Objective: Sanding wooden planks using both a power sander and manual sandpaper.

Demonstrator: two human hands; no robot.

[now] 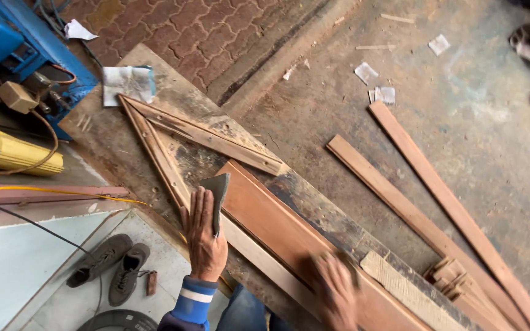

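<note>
My left hand (pixel 204 238) lies flat on a pale wood strip (pixel 259 256) and holds a folded dark grey sandpaper sheet (pixel 218 191) under its fingers. The strip runs along a reddish-brown board (pixel 265 214) lying on a worn wooden bench (pixel 317 205). My right hand (pixel 335 289) rests lower on the same board. It is blurred by motion, and what it holds cannot be made out. A blue striped sleeve covers my left wrist.
Two thin wood strips (pixel 207 133) form a V on the bench's far end, beside a sheet of paper (pixel 127 83). Long slats (pixel 400 205) lie on the concrete floor to the right. A blue machine (pixel 16 46), a yellow cylinder (pixel 10 154) and shoes (pixel 108 265) sit left.
</note>
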